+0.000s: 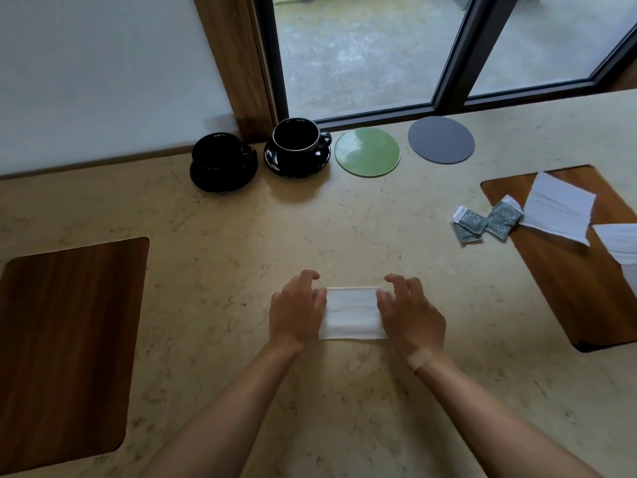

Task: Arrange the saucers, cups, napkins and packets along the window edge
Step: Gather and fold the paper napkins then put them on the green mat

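Curling at either short edge of a folded white napkin (pixel 351 313), the fingers (pixel 315 291) of the left hand (pixel 296 313) and those of the right hand (pixel 410 315) pinched it from both sides, flat on the beige desk (pixel 241 339) at lower centre of the frame. Toward the upper middle, along the window edge, stood two black cups on black saucers: one (pixel 220 155) at the left, another (pixel 298 138) just beside it. Right of them lay a green saucer (pixel 367 151) and a grey saucer (pixel 441 139). At the right of the frame, several grey-green packets (pixel 482 222) lay touching a wooden board (pixel 568 288), which carried two more unfolded napkins (pixel 560 207).
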### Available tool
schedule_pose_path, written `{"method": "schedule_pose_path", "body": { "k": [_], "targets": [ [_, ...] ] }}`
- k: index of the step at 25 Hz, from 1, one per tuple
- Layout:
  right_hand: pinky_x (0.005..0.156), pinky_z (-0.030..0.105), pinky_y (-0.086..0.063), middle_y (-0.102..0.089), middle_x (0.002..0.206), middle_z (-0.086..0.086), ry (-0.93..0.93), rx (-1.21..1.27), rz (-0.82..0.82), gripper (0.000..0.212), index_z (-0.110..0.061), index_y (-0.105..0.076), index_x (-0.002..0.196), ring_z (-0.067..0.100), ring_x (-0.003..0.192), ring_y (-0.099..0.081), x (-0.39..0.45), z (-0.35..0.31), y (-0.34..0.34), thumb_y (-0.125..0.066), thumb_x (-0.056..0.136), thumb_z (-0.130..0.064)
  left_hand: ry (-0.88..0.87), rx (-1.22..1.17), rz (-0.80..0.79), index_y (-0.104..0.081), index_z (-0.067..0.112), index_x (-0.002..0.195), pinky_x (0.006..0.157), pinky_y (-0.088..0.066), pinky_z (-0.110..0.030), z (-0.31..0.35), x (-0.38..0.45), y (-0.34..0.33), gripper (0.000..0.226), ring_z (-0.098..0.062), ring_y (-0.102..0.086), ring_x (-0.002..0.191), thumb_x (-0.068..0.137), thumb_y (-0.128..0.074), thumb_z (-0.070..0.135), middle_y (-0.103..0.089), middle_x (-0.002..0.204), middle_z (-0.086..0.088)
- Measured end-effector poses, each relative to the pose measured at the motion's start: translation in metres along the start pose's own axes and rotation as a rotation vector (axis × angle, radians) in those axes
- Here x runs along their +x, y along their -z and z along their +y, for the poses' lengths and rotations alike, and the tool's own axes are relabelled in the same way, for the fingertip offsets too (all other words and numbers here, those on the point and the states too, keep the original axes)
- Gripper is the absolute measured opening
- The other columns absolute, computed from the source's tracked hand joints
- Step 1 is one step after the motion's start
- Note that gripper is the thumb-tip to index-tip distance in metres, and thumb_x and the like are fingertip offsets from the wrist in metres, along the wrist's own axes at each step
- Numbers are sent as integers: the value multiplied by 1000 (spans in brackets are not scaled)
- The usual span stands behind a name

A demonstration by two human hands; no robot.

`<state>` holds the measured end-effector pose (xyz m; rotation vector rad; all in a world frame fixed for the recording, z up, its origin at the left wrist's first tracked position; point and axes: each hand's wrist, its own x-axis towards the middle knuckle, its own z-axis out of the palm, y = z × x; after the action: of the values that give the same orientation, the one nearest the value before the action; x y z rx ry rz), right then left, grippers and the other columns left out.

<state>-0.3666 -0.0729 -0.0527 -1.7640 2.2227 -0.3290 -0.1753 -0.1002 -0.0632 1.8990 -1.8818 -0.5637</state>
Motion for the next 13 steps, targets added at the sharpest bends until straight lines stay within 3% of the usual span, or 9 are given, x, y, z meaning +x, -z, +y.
{"method": "schedule_pose_path", "body": {
  "k": [3, 9, 13],
  "targets": [
    [76, 37, -51, -53, 128, -2, 1, -15, 19, 36, -31, -48, 129, 21, 110, -55, 3, 10, 20, -39, 97, -44, -32, 0, 15, -61, 19, 109, 83, -50, -40, 5, 1, 17, 20, -14, -61, 79, 93, -58, 29, -66, 92, 4],
    [99, 45, -39, -54, 138, 0, 73, -140, 78, 43, -28, -53, 132, 23, 131, -44, 11, 45, 69, -41, 96, -48, -205, -67, 22, -66, 28, 108, 83, -45, -37, 44, 2, 36, 19, -12, -59, 90, 93, -59, 37, -65, 99, 11],
    [112, 51, -21, -46, 147, -4, 36, -181, 98, 48, -31, -48, 138, 20, 143, -27, 16, 88, 102, -35, 97, -53, -332, -79, 55, -69, 28, 110, 84, -46, -38, 91, 9, 29, 25, -15, -60, 96, 87, -67, 39, -68, 103, 9]
  ]
}}
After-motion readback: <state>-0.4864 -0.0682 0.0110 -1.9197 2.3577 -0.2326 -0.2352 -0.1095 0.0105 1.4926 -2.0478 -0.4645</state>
